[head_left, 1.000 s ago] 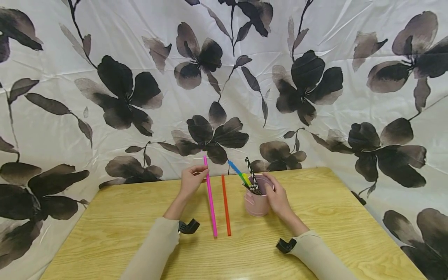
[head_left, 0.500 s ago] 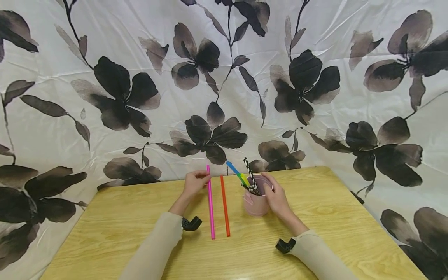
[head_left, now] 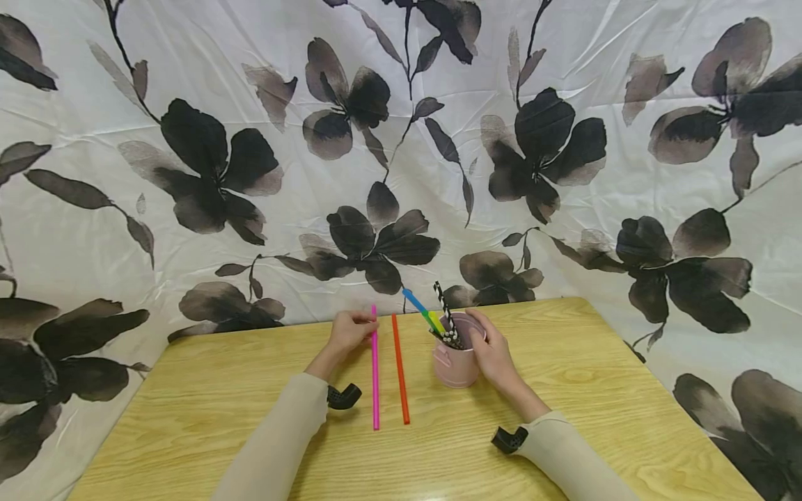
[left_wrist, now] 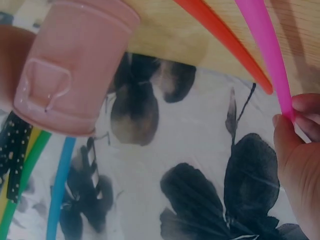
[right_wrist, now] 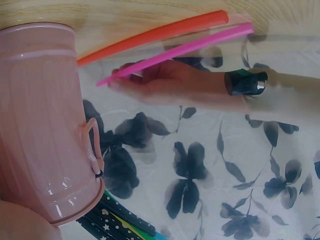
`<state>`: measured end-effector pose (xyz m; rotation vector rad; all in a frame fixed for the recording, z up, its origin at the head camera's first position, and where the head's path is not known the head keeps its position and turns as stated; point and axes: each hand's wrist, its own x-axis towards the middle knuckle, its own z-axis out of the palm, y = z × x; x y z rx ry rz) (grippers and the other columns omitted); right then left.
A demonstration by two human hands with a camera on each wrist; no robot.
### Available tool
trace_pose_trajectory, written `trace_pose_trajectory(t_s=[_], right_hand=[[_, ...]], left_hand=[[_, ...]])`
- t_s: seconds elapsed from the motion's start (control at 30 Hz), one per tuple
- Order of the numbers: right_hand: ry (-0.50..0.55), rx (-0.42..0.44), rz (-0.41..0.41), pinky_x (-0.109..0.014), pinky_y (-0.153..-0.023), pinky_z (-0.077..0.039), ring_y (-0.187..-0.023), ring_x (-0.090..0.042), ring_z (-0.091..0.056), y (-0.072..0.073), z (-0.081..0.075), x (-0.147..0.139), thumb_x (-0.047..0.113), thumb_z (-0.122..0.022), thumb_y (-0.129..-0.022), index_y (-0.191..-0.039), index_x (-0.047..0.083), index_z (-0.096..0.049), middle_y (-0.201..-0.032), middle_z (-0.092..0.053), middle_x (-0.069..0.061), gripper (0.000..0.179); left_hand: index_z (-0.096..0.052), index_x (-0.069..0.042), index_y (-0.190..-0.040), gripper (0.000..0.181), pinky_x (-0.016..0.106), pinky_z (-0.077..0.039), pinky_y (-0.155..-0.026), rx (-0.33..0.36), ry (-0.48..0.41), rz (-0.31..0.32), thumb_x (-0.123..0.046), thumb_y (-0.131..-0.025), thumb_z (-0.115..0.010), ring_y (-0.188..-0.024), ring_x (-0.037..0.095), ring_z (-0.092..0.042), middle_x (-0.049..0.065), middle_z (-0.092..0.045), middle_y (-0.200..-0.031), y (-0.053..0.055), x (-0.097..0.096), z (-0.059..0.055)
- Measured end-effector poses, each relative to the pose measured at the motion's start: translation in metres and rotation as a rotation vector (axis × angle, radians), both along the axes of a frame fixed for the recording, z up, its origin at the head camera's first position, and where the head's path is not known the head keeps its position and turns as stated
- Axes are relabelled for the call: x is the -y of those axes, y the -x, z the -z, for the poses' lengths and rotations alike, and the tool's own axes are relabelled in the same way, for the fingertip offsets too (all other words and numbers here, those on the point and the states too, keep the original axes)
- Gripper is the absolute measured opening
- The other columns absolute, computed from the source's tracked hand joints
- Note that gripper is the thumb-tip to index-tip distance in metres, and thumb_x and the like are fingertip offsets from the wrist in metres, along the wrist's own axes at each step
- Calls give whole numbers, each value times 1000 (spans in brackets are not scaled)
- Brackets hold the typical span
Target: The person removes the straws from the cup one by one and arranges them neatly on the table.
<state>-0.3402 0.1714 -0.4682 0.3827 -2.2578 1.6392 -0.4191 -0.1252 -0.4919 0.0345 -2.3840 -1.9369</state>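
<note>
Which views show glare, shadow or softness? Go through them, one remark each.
Head view: crispest of the three, pale sheen along creases in the floral cloth; left wrist view: soft, with a shadow on the table beside the pink straw; right wrist view: soft, bright glints on the pink bucket.

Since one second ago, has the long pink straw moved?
Yes: in the head view, the long pink straw has shifted downward, its top nearing the back edge of the yellow wooden table.
</note>
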Motion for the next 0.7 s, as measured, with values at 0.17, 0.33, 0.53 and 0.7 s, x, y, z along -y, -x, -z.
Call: trace_pose_trajectory(t_s=[0.17, 0.33, 0.53, 0.7], right_hand=[[-12, -8, 11, -37, -88, -40, -109, -17, -48, 0, 0, -1, 15, -45, -90, -124, 24, -50, -118, -53, -2, 35], [-2, 4, -10, -42, -89, -39, -111, -25, -46, -17, -21, 6, 7, -43, -91, -125, 16, -48, -121, -51, -11, 35], [-1, 10, -10, -44, -88, -39, -110, -28, -47, -25, -31, 9, 5, -43, -90, -125, 12, -48, -120, -51, -15, 35], [-15, 1, -16, -44, -88, -39, -110, -29, -47, -25, -31, 8, 5, -41, -91, -126, 10, -46, -121, -50, -16, 36]], left_hand=[[-64, 6, -90, 18, 32, -52, -49, 40, 33, 22, -1, -74, -68, -52, 15, -59, 13, -61, -72, 1, -4, 2], [-64, 6, -96, 24, 31, -51, -49, 84, 61, 32, -2, -73, -69, -53, 13, -58, 11, -62, -73, 2, -7, 3], [-64, 5, -95, 25, 31, -52, -50, 107, 74, 15, -2, -72, -70, -52, 12, -58, 11, -62, -75, 4, -8, 5], [-64, 6, -94, 25, 30, -52, -50, 111, 77, 16, -2, -72, -70, -52, 12, -58, 12, -63, -78, 7, -9, 6]])
